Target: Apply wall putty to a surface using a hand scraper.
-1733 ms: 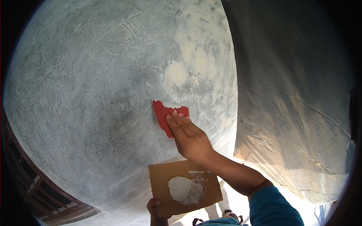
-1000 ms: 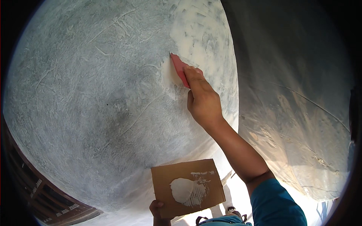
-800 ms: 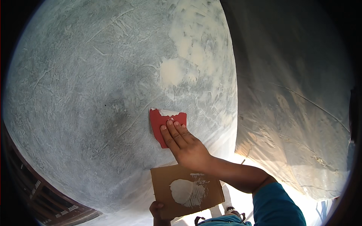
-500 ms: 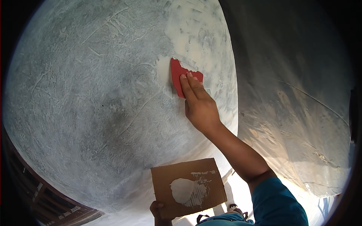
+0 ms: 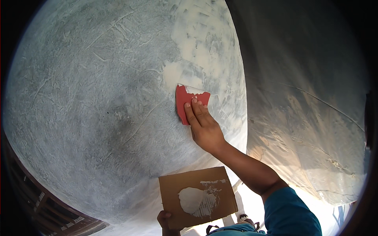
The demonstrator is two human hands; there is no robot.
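Note:
My right hand (image 5: 203,128) grips a red flexible spreader (image 5: 183,104) with white paste along its upper edge, pressing it flat against a large curved grey surface (image 5: 98,98). Creamy white patches cover the upper right of this surface, just above the spreader. At the bottom, my left hand (image 5: 164,218) holds a brown cardboard piece (image 5: 173,188) by its lower left corner; a mound of white paste (image 5: 191,200) lies on the cardboard, with smears beside it.
To the right hangs a dull grey, creased sheet-like surface (image 5: 307,118) with sandy streaks. A dark wooden slatted structure (image 5: 51,208) shows at lower left. Bright ground and my shoe (image 5: 243,217) appear beneath the cardboard.
The spreader in my right hand has swept up and down over the white patches; in the last half second it moved downward. My left hand and the cardboard stayed nearly in place.

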